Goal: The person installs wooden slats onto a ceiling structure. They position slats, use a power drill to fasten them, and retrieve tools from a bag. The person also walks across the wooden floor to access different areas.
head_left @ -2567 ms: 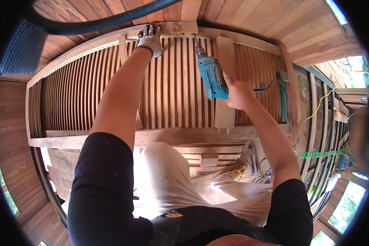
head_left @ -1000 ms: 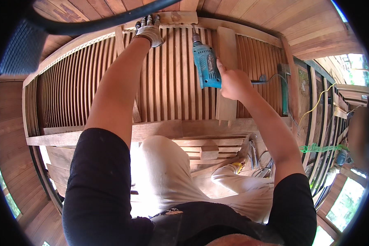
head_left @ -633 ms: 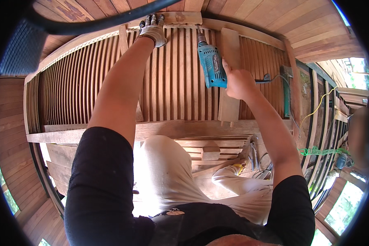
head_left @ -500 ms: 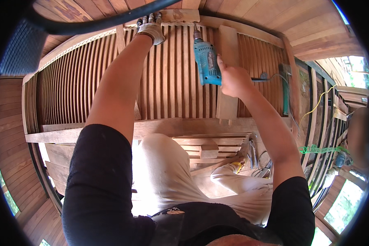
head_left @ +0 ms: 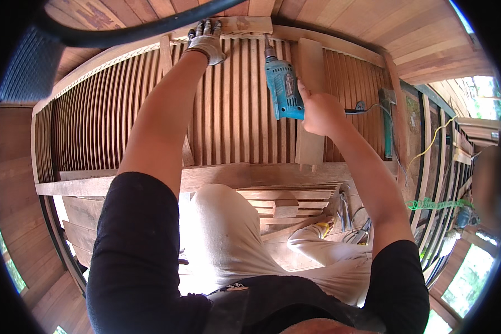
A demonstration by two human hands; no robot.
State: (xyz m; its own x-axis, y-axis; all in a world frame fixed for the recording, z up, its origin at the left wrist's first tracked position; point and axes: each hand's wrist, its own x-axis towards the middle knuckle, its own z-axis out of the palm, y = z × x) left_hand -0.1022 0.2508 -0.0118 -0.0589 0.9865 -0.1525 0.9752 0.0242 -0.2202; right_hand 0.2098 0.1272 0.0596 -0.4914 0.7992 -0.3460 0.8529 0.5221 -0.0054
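Observation:
My left hand (head_left: 206, 45), in a light work glove with dark fingertips, lies with its fingers stretched over a short wooden piece (head_left: 247, 24) on the far rail. A blue corded power drill (head_left: 284, 89) is gripped by its handle in my right hand (head_left: 322, 114), which is bare. The chuck points away from me, and its tip meets or nearly meets the wood beside that piece's right end. Under both arms spreads a wooden panel of narrow slats (head_left: 234, 111). A wider loose-looking board (head_left: 310, 72) lies across the slats, right of the drill.
The near frame rail (head_left: 250, 173) runs between my legs and the slats. A hammer (head_left: 388, 119) lies at the panel's right end, near the drill's cord. Beyond my knee sits a small wood block (head_left: 285, 208) on stacked slats. A dark curved tube (head_left: 150, 30) crosses the upper left.
The whole view has shifted slightly, so the panel and hands sit a little lower. Both hands keep their places, and the drill stays at the same spot on the far rail.

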